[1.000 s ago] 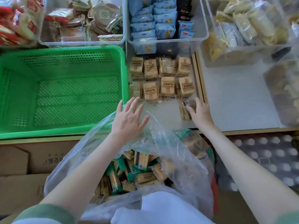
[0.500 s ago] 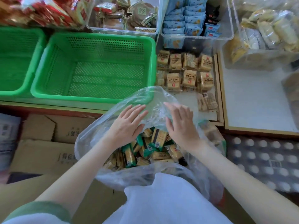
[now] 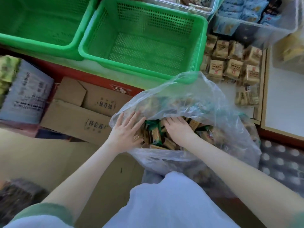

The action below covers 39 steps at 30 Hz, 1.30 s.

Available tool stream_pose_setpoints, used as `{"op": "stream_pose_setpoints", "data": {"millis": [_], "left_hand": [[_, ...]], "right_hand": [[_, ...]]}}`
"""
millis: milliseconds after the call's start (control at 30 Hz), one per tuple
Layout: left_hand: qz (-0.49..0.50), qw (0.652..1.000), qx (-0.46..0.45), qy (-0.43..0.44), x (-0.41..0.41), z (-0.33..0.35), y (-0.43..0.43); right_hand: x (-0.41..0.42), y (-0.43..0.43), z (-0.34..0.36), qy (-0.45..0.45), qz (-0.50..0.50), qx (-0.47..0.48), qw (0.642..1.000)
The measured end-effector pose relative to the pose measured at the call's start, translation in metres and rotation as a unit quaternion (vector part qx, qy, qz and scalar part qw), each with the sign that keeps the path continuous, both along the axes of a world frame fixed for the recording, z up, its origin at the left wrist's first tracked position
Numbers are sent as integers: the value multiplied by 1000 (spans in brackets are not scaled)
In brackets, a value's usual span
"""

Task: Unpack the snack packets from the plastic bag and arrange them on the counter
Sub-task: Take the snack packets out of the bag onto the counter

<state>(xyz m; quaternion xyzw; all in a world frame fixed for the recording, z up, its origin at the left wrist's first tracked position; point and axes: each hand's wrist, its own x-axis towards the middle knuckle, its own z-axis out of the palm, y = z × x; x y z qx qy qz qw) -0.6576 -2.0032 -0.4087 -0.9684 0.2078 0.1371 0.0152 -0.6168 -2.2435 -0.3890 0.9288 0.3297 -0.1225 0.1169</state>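
A clear plastic bag (image 3: 189, 99) stands open in front of me, full of small brown and green snack packets (image 3: 154, 134). My left hand (image 3: 126, 129) lies flat with straight fingers on the bag's left rim. My right hand (image 3: 178, 129) is inside the bag's mouth; its fingers curl down into the packets and the fingertips are hidden. On the counter beyond the bag, several brown packets (image 3: 232, 68) lie in rows, with a few loose ones (image 3: 246, 96) nearer the front edge.
Two green perforated baskets (image 3: 131, 63) (image 3: 32, 41) sit on the counter to the left of the rows. Clear bins (image 3: 256, 25) of other snacks stand behind. Cardboard boxes (image 3: 79, 119) lie below the counter at left. A white counter section (image 3: 283, 99) is at right.
My right hand left the packets on the counter, came back over the bag and went down into the packets. My left hand moved to the bag's left rim. The view swung left.
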Motion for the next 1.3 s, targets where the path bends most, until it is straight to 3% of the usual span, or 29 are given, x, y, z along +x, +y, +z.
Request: {"op": "stream_pose_setpoints", "data": {"millis": [167,267,367,467,567,667,733,833,900,1067,1300], "left_hand": [[18,1000,-23,0,-1,3,-1],[18,999,-27,7,2,6,-3],[12,999,-43,-12,7,14,-10],[11,991,-117,-59,25,27,-40],[11,977,-193,-86,53,41,-91],[-36,968,-226,-103,78,54,-152],[-70,960,-243,-120,90,61,-191],[-102,959,-238,-112,102,63,-238],[-116,967,-208,-91,105,58,-258],[-105,979,-168,-47,109,36,-279],[-95,982,-158,-30,112,30,-279]], "right_hand": [[10,13,3,33,10,-101,994],[7,15,10,42,19,-105,993],[-5,6,19,5,1,-31,1000],[-6,-30,36,-49,-6,183,982],[3,-72,80,-84,-96,349,929],[20,-129,102,-171,-315,412,837],[30,-173,98,-164,-470,408,765],[37,-240,73,-82,-656,357,660],[36,-275,50,-66,-721,308,617],[45,-326,3,-75,-753,250,604],[61,-360,-34,-7,-694,203,691]]}}
